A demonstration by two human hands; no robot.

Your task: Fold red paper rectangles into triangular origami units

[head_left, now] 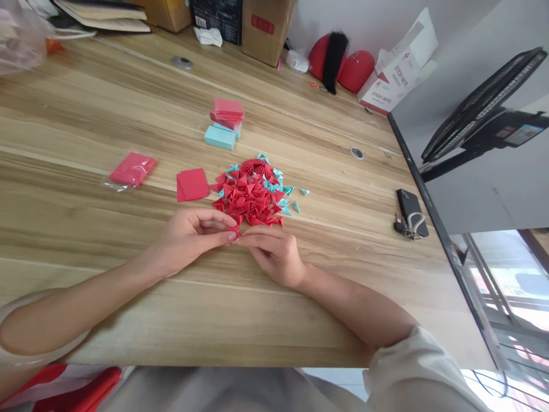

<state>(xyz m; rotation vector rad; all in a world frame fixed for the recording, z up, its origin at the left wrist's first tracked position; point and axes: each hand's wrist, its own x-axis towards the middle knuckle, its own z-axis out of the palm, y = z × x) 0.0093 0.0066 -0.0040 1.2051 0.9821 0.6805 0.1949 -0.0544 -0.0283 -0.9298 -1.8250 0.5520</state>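
Note:
Between my fingertips is a small piece of red paper (234,228), partly hidden by the fingers. My left hand (195,237) pinches it from the left, thumb below and fingers above. From the right, my right hand (274,252) grips its other end with closed fingers. Just beyond lies a pile of folded red paper triangles (251,197), with folded light-blue triangles (285,203) around its edge. A ring of joined red pieces (256,167) rests at the back of the pile. Flat red paper sheets (192,185) lie beyond my left hand.
A plastic-wrapped red paper pack (132,169) lies at left. Red packs (228,110) and light-blue paper stacks (220,137) sit farther back. Keys (409,226) rest on a black box-like item (412,209) near the right edge. Boxes (268,28) and a black fan (480,109) stand beyond.

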